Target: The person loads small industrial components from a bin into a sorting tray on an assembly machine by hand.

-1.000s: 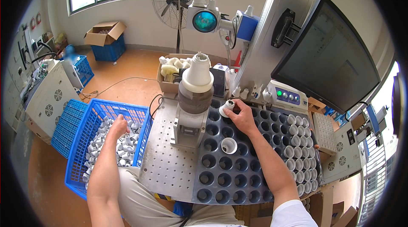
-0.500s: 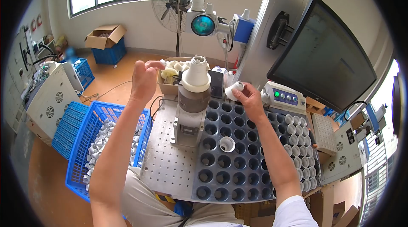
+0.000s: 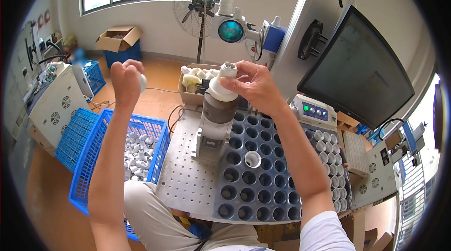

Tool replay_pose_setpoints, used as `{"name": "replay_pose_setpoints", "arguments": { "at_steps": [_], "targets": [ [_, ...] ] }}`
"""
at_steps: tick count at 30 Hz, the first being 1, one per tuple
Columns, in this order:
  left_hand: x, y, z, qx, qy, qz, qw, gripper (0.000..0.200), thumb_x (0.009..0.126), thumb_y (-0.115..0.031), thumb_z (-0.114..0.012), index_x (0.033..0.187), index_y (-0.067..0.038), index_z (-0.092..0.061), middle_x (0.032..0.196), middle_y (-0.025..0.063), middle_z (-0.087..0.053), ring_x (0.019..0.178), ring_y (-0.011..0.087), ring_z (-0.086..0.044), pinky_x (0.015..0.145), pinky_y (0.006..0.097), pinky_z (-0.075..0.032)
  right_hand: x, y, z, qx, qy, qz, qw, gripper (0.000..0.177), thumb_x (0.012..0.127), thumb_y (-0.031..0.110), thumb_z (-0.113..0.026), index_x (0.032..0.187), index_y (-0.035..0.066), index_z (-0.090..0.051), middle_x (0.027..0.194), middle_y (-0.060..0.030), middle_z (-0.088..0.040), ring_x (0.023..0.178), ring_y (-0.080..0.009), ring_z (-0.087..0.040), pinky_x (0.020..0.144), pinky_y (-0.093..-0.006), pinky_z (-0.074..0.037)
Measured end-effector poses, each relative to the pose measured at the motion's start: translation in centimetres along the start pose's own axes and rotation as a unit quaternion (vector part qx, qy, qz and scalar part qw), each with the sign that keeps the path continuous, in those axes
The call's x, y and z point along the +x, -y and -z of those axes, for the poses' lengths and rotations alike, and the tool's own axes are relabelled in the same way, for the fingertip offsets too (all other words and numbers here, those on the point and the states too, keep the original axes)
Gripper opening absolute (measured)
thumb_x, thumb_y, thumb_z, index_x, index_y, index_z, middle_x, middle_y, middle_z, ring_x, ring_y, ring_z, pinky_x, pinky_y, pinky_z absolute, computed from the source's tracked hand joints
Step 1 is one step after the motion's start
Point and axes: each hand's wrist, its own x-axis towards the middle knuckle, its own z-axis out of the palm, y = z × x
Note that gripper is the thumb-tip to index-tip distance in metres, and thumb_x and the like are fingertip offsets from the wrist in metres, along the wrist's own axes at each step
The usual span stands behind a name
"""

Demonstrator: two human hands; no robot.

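Note:
My right hand (image 3: pixel 251 84) is closed at the top of the white cone-shaped fixture (image 3: pixel 221 90), with its fingers round a small white part (image 3: pixel 229 69) there. The fixture stands on a dark cylinder (image 3: pixel 219 108) above a metal bracket. My left hand (image 3: pixel 127 84) is raised over the blue basket (image 3: pixel 98 157), its fingers curled round a small white part (image 3: pixel 142 82). In the dark tray (image 3: pixel 249 177) full of round pockets, one white cup (image 3: pixel 252 159) sits among empty pockets.
White parts (image 3: pixel 138 154) lie in the blue basket. Rows of white cups (image 3: pixel 332 164) fill the tray's right side. A laser head (image 3: pixel 231 30) hangs behind the fixture; a monitor (image 3: pixel 359 67) and a control box (image 3: pixel 315 110) stand at the right.
My right hand has moved left and up from over the tray to the fixture's top, carrying its white part. My left hand has moved left, away from the fixture, over the basket.

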Motion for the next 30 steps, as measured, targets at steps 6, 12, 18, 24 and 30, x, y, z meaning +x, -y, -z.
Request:
{"name": "replay_pose_setpoints", "arguments": {
  "at_steps": [6, 12, 18, 24, 30],
  "targets": [
    [-6.3, 14.0, 3.8, 0.31, 0.025, 0.139, 0.94, 0.019, 0.078, -0.014, -0.045, 0.074, 0.004, -0.051, 0.084, 0.0222, -0.061, 0.078, 0.0356, -0.057, 0.075, 0.0434, -0.045, -1.4, 1.1, -2.2, 0.007, -0.081, -0.041, 0.996, 0.045, 0.078, 0.032, -0.074, 0.107, 0.0, -0.062, 0.098, -0.0094, -0.063, 0.082, -0.0168, -0.061, 0.073, -0.0287, -0.049],
    [-13.0, 15.0, 1.0, 0.385, 0.262, 0.19, 0.864, 0.028, 0.081, -0.016, -0.044, 0.096, 0.006, -0.053, 0.101, 0.0287, -0.057, 0.1, 0.0437, -0.053, 0.087, 0.0485, -0.042, -6.2, -1.2, -1.5, -0.139, -0.116, 0.007, 0.983, 0.057, 0.079, 0.037, -0.071, 0.12, 0.002, -0.054, 0.114, -0.0141, -0.057, 0.103, -0.0245, -0.057, 0.086, -0.0353, -0.046],
    [-13.6, 14.9, 1.6, 0.386, 0.389, 0.218, 0.807, 0.03, 0.085, -0.017, -0.043, 0.104, 0.002, -0.056, 0.111, 0.0254, -0.056, 0.108, 0.0408, -0.05, 0.093, 0.0453, -0.041, -15.0, -4.5, -1.0, -0.303, 0.198, -0.196, 0.911, 0.065, 0.074, 0.041, -0.073, 0.126, 0.008, -0.051, 0.12, -0.0177, -0.052, 0.107, -0.0322, -0.055, 0.092, -0.0389, -0.045],
    [-13.5, 15.3, 1.6, 0.357, 0.418, 0.257, 0.795, 0.034, 0.082, -0.015, -0.042, 0.108, 0.004, -0.052, 0.114, 0.0287, -0.052, 0.11, 0.0451, -0.047, 0.094, 0.0467, -0.039, -11.9, -5.7, 2.8, -0.158, 0.049, -0.187, 0.968, 0.044, 0.068, 0.021, -0.072, 0.104, 0.004, -0.053, 0.087, -0.0125, -0.057, 0.082, -0.024, -0.058, 0.076, -0.0333, -0.047],
    [-13.3, 15.6, 2.8, 0.347, 0.427, 0.297, 0.781, 0.04, 0.081, -0.018, -0.046, 0.114, 0.003, -0.05, 0.125, 0.0303, -0.047, 0.115, 0.0447, -0.045, 0.097, 0.0455, -0.037, -8.2, -14.5, 0.4, -0.123, -0.099, -0.139, 0.978, 0.036, 0.069, 0.016, -0.068, 0.097, 0.009, -0.048, 0.083, -0.0079, -0.057, 0.074, -0.021, -0.053, 0.071, -0.0327, -0.045]
  ]
}}
